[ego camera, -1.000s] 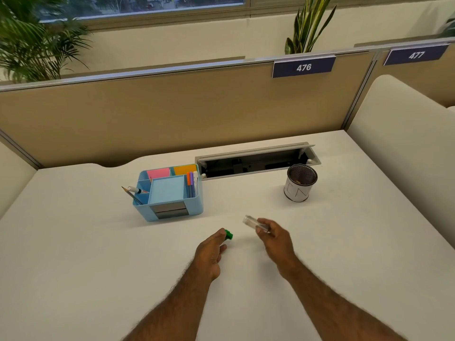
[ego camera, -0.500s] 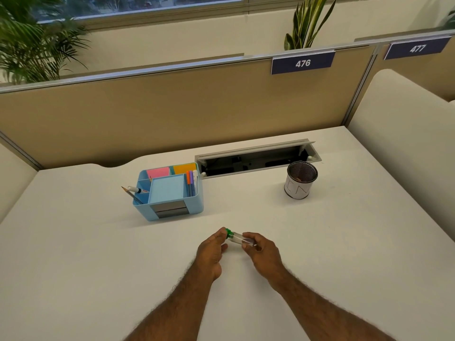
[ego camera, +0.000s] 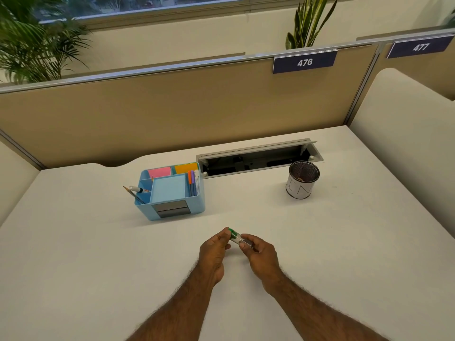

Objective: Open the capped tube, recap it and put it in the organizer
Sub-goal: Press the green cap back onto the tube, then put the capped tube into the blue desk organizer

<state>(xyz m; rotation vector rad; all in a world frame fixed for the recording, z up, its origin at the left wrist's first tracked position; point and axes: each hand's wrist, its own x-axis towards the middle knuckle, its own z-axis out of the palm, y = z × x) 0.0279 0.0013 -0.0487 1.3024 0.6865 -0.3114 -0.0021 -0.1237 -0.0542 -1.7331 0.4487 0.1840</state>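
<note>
A small clear tube (ego camera: 240, 239) with a green cap (ego camera: 232, 232) is held between both hands just above the white desk (ego camera: 320, 242). My left hand (ego camera: 214, 252) pinches the green cap end. My right hand (ego camera: 258, 257) grips the clear body, hiding most of it. The cap sits on the tube's end. The light blue organizer (ego camera: 172, 193) stands farther back and to the left, with sticky notes, pens and a pencil in its compartments.
A mesh pen cup (ego camera: 302, 179) stands at the back right. An open cable tray slot (ego camera: 258, 158) runs along the desk's back. A tan partition (ego camera: 172, 107) closes the far side, and cream side panels flank the desk.
One second ago the hands were apart, the cap in my left and the open tube in my right. They came together and the cap now sits on the tube.
</note>
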